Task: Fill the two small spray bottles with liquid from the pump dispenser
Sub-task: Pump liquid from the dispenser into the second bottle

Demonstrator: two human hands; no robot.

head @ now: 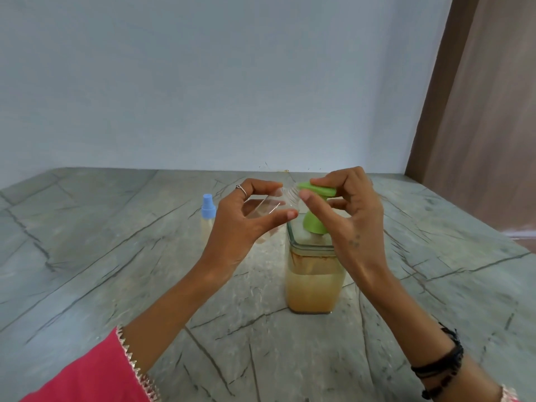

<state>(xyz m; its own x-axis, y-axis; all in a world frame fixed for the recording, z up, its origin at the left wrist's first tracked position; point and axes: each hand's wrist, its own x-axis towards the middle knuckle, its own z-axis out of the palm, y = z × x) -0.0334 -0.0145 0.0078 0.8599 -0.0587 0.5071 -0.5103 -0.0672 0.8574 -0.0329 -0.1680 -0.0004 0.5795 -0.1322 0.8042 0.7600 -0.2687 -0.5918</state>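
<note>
A square glass pump dispenser (314, 285) with a green pump head (317, 190) stands mid-table, about half full of yellowish liquid. My right hand (348, 216) rests on the pump head, fingers curled over its top, thumb pointing left below the nozzle. My left hand (243, 224) grips a small clear spray bottle (269, 206) with no cap, tilted so its threaded neck sits at the green nozzle. A second small spray bottle (208, 219) with a blue spray cap stands upright behind my left hand, holding pale liquid.
The grey veined stone table (116, 256) reaches a pale wall at the back. A brown wooden door or panel (478, 111) stands at the far right. Pink sleeves cover both my forearms; black bands circle my right wrist.
</note>
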